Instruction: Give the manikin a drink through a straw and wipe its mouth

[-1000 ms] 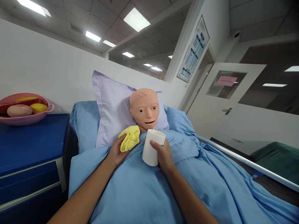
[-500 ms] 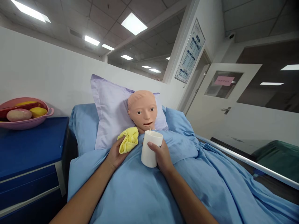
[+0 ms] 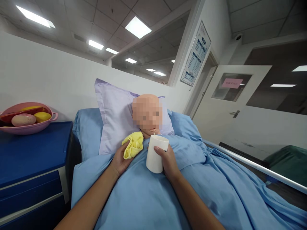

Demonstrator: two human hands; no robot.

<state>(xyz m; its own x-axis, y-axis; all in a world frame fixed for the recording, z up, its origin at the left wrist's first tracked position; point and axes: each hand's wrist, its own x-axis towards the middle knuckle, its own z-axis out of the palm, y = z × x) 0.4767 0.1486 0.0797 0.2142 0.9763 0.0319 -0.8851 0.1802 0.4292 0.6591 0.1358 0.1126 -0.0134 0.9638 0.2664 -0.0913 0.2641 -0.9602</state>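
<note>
With our right hand (image 3: 168,160) we have the grip clamped on the plain white cylindrical cup (image 3: 154,157), its thin straw (image 3: 154,135) already just by the mouth of the bald manikin (image 3: 145,110), and with our left hand (image 3: 120,159) clamped on the crumpled yellow cloth (image 3: 133,145) under its chin, neither set down yet

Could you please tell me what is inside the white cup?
A thin stick, perhaps a straw, pokes just above the rim of the cup in the right hand. Any liquid is hidden by its wall.
</note>
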